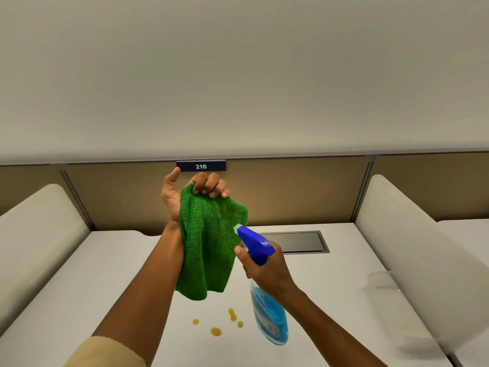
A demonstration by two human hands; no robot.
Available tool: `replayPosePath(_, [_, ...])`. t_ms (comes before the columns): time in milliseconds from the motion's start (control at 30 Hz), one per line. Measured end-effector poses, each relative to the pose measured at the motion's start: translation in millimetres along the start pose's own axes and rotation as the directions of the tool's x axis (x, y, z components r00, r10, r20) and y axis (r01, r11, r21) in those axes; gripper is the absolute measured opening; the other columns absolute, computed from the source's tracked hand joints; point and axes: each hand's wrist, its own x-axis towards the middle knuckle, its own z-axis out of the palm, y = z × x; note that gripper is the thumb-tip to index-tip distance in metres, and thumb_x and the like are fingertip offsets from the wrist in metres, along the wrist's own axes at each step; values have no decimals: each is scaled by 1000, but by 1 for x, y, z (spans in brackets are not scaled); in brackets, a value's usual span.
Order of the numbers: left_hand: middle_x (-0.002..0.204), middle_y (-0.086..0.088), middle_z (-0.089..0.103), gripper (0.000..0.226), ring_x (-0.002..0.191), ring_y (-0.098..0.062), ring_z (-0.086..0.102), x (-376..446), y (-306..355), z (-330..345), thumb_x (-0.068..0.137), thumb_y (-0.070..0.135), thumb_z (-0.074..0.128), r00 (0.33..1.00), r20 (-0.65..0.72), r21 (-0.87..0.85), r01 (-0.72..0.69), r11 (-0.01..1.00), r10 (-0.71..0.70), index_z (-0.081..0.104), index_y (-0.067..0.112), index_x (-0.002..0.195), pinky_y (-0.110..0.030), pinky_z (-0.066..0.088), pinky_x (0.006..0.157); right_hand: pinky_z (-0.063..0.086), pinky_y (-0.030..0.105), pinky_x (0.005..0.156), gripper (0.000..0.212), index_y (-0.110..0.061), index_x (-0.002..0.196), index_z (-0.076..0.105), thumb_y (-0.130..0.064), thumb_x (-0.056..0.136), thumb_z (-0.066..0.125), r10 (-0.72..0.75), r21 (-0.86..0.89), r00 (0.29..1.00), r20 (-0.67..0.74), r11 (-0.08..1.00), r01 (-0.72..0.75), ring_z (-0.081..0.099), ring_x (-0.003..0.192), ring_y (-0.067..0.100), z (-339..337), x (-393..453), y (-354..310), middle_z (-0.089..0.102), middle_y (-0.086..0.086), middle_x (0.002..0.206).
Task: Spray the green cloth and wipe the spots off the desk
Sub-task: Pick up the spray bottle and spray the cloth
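Your left hand [197,190], at centre frame just below the "216" plate [201,166], grips the top edge of the cloth [209,247] with curled fingers, thumb standing free; the cloth hangs from that grip in a loose fold down along your left wrist, its lower hem clear of the desk [105,274]. Your right hand [264,271], right of centre, is wrapped round the neck of the bottle [267,308], index finger at the front by the trigger, the nozzle almost touching the cloth's right edge. Risk one: the nozzle points at the edge, not the middle of the hanging face, so part of a spray would likely pass the cloth and land on the partition [291,197] or the desk behind. Risk two: the cloth is held by one bunched corner only, so a spray at this range may swing it aside or wet a narrow strip. Risk three: the bottle hangs tilted over the spots [216,331] at lower centre; a drip there would spread them before you wipe. The spots lie directly below the cloth's hem, well apart from it, untouched. The grommet tray [296,242] sits behind your right hand, and a drifting spray could reach it.
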Motion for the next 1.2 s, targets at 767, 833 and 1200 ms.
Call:
replayPosePath(767, [64,-2,24,51,66,-19,21,38,-38,-4,85,59,34,995,70,-75,83,994,-77,27,17,57,-38,27,70,48,36,50,17,-29,73,61,-31,85,73,71,-116,987,-143,989,-88,52,48,16,-39,-5,10,55,-8,53])
replayPosePath(833, [64,-1,23,51,66,-19,20,40,-40,-4,85,59,34,995,63,-87,86,992,-81,26,17,57,-38,27,71,48,36,49,18,-25,74,61,-32,85,74,79,-103,987,-141,990,-94,52,47,17,-42,-6,11,55,-3,53])
replayPosePath(1200, [64,-1,25,50,67,-19,21,56,-46,-5,85,57,39,993,77,-67,100,993,-95,28,17,58,-38,29,72,49,24,50,14,-30,80,63,-22,84,73,88,-142,996,-24,986,-90,56,50,8,-58,-22,20,60,-15,56])
